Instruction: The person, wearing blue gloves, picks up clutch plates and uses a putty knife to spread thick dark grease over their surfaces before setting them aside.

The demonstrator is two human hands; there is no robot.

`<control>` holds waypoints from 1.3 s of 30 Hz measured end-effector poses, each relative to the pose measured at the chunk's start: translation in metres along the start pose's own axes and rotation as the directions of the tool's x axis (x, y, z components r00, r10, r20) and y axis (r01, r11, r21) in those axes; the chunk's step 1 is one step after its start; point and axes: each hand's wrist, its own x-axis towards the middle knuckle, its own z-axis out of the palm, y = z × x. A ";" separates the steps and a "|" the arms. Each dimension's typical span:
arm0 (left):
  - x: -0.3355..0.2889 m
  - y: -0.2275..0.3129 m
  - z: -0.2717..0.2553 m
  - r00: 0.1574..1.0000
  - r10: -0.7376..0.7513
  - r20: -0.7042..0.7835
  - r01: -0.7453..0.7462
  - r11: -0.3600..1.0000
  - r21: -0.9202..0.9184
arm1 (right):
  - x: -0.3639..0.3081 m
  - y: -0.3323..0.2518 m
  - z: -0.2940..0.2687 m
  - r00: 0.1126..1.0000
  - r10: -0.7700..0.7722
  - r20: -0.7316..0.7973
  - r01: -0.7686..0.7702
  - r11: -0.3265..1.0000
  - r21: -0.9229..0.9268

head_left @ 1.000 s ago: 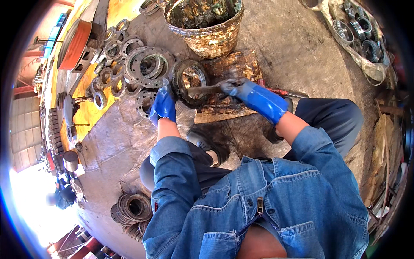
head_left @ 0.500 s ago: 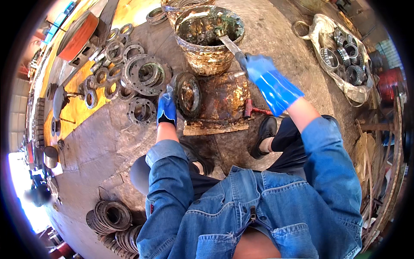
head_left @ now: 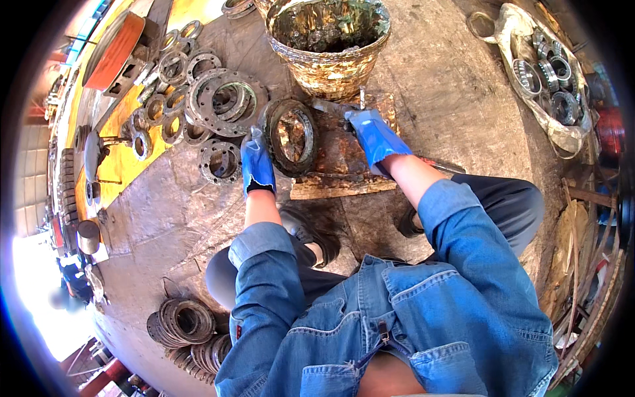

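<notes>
A greasy dark metal ring [head_left: 311,142] stands tilted on edge on a grimy wooden block [head_left: 350,187]. Wearing a blue glove, my left hand [head_left: 256,159] is closed on the ring's left side. My right hand [head_left: 374,134], gloved likewise, grips a scraper [head_left: 329,106] whose flat blade points left and reaches the ring's upper right edge; whether it touches cannot be made out. Just beyond the block is a grease-caked bucket [head_left: 331,74] with dark sludge inside.
Flanges and rings, among them a large flange [head_left: 198,106], lie left of the block. Stacked rings [head_left: 178,321] sit at lower left. A pale sack [head_left: 522,116] holding bearings lies at far right. A red-handled tool [head_left: 440,164] is partly behind my right arm.
My right hand has brought the scraper down from the bucket's rim to the ring, moving left and nearer. My left hand keeps hold of the ring. The whole view has shifted slightly.
</notes>
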 end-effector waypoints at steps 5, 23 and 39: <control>0.003 -0.006 -0.001 0.999 -0.034 0.014 0.032 0.996 0.086 | -0.015 -0.023 -0.002 0.987 -0.160 -0.009 0.159 0.975 0.155; -0.015 0.034 0.003 0.980 -0.198 0.031 0.200 0.977 -0.069 | -0.051 -0.045 0.010 0.798 -0.502 0.334 0.391 0.852 0.348; -0.001 0.024 -0.001 0.992 -0.118 0.053 0.101 0.961 0.259 | -0.076 0.067 0.012 0.729 -0.262 0.633 0.276 0.958 0.078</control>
